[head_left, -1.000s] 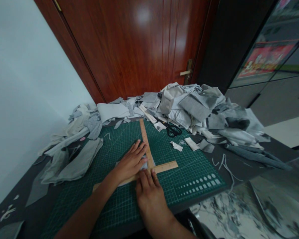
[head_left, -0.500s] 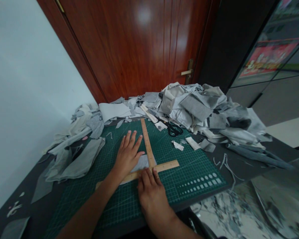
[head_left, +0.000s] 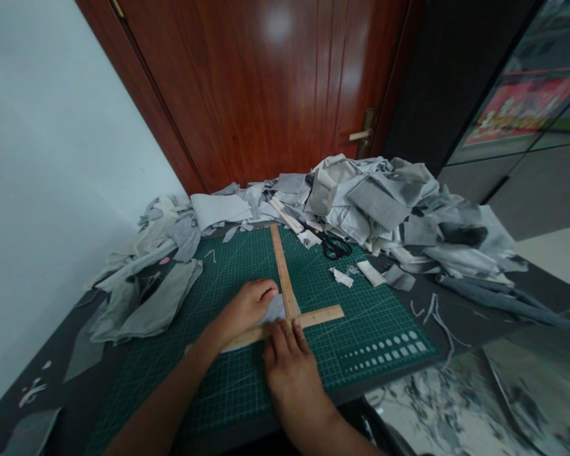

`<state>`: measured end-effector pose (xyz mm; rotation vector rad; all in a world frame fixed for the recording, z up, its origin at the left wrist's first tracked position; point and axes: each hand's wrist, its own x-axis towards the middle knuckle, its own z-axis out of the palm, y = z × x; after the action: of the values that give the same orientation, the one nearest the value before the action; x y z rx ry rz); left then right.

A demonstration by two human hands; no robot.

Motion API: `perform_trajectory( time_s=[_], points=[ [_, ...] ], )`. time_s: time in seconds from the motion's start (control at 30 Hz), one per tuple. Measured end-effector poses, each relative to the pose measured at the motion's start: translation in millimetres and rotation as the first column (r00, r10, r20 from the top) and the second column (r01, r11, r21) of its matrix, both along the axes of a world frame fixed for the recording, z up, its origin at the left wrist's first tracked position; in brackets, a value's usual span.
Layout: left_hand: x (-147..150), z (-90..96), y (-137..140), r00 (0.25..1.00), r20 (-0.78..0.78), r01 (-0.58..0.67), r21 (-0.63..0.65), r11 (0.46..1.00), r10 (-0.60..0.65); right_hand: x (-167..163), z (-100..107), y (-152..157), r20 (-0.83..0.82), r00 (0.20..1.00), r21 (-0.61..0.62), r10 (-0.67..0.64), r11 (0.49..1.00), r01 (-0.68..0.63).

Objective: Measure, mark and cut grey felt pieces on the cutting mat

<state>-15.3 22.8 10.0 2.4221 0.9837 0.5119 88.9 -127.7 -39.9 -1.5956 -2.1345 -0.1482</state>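
A wooden T-square (head_left: pixel 284 266) lies on the green cutting mat (head_left: pixel 228 259), with a small grey fabric piece (head_left: pixel 276 308) partly under it. My right hand (head_left: pixel 292 364) presses its fingertips down on the T-square where the long blade meets the crosspiece, holding it against the mat. Just left of the blade, my left hand (head_left: pixel 247 304) rests over the fabric with its fingers curled in. Whether those fingers pinch anything is hidden. The left wrist covers part of the crosspiece.
Black-handled scissors (head_left: pixel 335 246) lie at the mat's far edge. Behind them rises a heap of grey and white fabric scraps (head_left: pixel 377 202). More cloth (head_left: pixel 147 304) is piled on the left. Small scraps (head_left: pixel 370 273) and loose threads (head_left: pixel 439 320) lie on the right.
My left hand was spread flat with its fingers pointing away; now its fingers are curled closed beside the blade. The right hand and the T-square have stayed put.
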Motion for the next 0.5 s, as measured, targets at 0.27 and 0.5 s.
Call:
perform_trajectory(
  time_s=[0.27, 0.5],
  points=[
    [-3.5, -2.7, 1.0, 0.993, -0.051, 0.107, -0.045, 0.993, -0.109, -2.0, 1.7, -0.4, 0.005, 1.000, -0.023, -0.017, 1.000, 0.017],
    [-4.3, 5.5, -8.9, 0.951, -0.216, 0.229, 0.013, 0.973, -0.221, -1.7, -0.7, 0.4, -0.003, 1.000, 0.009, -0.031, 0.999, 0.031]
  ],
)
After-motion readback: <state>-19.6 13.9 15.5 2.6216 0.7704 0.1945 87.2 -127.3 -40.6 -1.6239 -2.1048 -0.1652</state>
